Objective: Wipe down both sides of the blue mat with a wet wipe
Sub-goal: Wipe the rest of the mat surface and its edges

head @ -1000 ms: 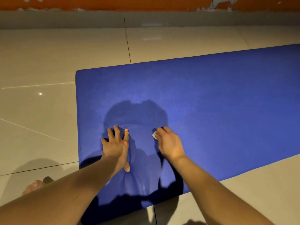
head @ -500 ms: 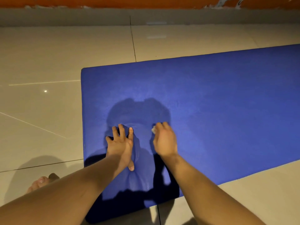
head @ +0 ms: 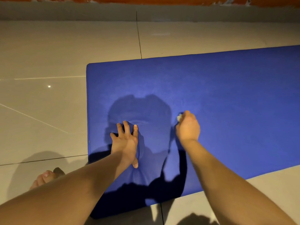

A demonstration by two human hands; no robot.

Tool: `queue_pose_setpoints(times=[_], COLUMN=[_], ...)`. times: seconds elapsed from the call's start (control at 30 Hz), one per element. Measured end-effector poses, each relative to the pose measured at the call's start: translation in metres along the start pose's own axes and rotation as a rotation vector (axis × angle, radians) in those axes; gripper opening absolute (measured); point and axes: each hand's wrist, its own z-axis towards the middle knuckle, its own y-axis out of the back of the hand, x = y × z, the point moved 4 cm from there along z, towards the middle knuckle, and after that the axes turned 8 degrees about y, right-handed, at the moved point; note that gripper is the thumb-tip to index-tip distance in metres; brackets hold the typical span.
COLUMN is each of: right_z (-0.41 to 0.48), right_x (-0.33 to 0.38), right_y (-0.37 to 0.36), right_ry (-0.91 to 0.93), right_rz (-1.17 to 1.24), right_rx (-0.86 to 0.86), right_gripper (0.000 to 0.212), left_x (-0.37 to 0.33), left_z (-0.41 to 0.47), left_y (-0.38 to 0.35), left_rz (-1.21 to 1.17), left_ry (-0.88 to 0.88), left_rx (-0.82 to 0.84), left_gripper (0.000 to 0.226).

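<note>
Head camera, looking down: the blue mat [head: 227, 103] lies flat on a pale tiled floor [head: 48, 54]. Its short end is toward the left of the view and its length runs off the right edge of the frame. The near long edge crosses the lower part of the picture.

A small white wet wipe [head: 179, 118] sits on the mat's upper surface near the middle of its width. Only a little of it shows at the front of the right hand [head: 188, 127]. That hand has its fingers curled over the wipe and holds it down against the mat, knuckles up. The hand looks slightly blurred.

The left hand [head: 125, 140] lies to the left of it, apart from it, palm down on the mat with the fingers straight and spread and the thumb pointing back toward the person. Faint creases in the mat fan out around this hand. Both forearms are bare and reach in from the bottom of the frame.

A dark shadow of the person's head and arms falls over the mat around the hands. Off the mat at lower left, a bare foot [head: 43, 177] rests on the tiles. Beyond the mat, the floor meets a grey skirting [head: 97, 12] with a strip of orange wall [head: 146, 0] above it.
</note>
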Motion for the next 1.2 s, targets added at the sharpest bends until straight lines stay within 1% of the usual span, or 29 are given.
queue_pose_setpoints(times=[0.1, 0.17, 0.2, 0.27, 0.3, 0.33, 0.47, 0.53, 0.6, 0.63, 0.7, 0.8, 0.87, 0.9, 0.97, 1.0, 1.07, 1.13, 1.2], right_z=[-0.037, -0.060, -0.068, -0.069, -0.062, -0.054, -0.029, -0.026, -0.026, -0.027, -0.034, -0.055, -0.071, -0.078, -0.089, -0.093, -0.088, -0.076, -0.059], right_x=[0.059, 0.085, 0.090, 0.080, 0.067, 0.051, -0.015, -0.023, -0.014, -0.003, 0.027, 0.077, 0.108, 0.121, 0.140, 0.142, 0.135, 0.115, 0.084], right_y=[-0.031, -0.040, -0.040, -0.035, -0.030, -0.024, 0.006, 0.007, 0.000, -0.005, -0.017, -0.043, -0.056, -0.061, -0.069, -0.068, -0.061, -0.049, -0.035], right_ry=[0.150, 0.279, 0.363, 0.495, 0.489, 0.434, 0.107, -0.041, -0.142, -0.152, -0.096, 0.049, 0.106, 0.140, 0.228, 0.250, 0.269, 0.243, 0.129], right_rz=[0.094, 0.150, 0.156, 0.092, 0.043, 0.002, -0.099, -0.116, -0.094, -0.071, -0.028, 0.026, 0.088, 0.111, 0.147, 0.181, 0.209, 0.128, 0.058], right_rx=[0.087, 0.196, 0.235, 0.240, 0.218, 0.183, 0.033, 0.024, 0.011, -0.010, -0.027, 0.059, 0.103, 0.129, 0.228, 0.283, 0.349, 0.355, 0.278], right_gripper=[0.006, 0.014, 0.016, 0.017, 0.017, 0.017, 0.019, 0.013, 0.015, 0.018, 0.019, 0.015, 0.012, 0.014, 0.017, 0.018, 0.022, 0.020, 0.018], left_x=[0.001, 0.003, 0.004, 0.005, 0.006, 0.006, 0.008, 0.010, 0.011, 0.012, 0.017, 0.034, 0.055, 0.068, 0.093, 0.100, 0.105, 0.101, 0.096], left_z=[0.000, -0.001, -0.001, -0.002, -0.002, -0.003, -0.003, -0.003, -0.004, -0.005, -0.009, -0.014, -0.016, -0.016, -0.017, -0.017, -0.017, -0.016, -0.013], left_y=[0.000, -0.001, -0.001, -0.004, -0.004, -0.005, -0.008, -0.009, -0.009, -0.008, -0.009, -0.013, -0.014, -0.014, -0.017, -0.020, -0.025, -0.026, -0.024], left_rz=[-0.002, -0.018, -0.030, -0.061, -0.074, -0.083, -0.117, -0.123, -0.125, -0.127, -0.144, -0.235, -0.266, -0.276, -0.289, -0.272, -0.235, -0.225, -0.207], left_ry=[-0.005, -0.013, -0.015, -0.014, -0.012, -0.011, -0.018, -0.024, -0.033, -0.039, -0.074, -0.159, -0.174, -0.144, -0.061, -0.050, -0.060, -0.054, -0.042], left_rx=[-0.008, -0.018, -0.026, -0.029, -0.031, -0.036, -0.050, -0.055, -0.063, -0.068, -0.067, -0.084, -0.122, -0.138, -0.111, -0.073, -0.020, -0.018, -0.028], left_gripper=[0.158, 0.157, 0.157, 0.156, 0.155, 0.155, 0.154, 0.154, 0.154, 0.153, 0.148, 0.129, 0.117, 0.118, 0.133, 0.140, 0.145, 0.146, 0.147])
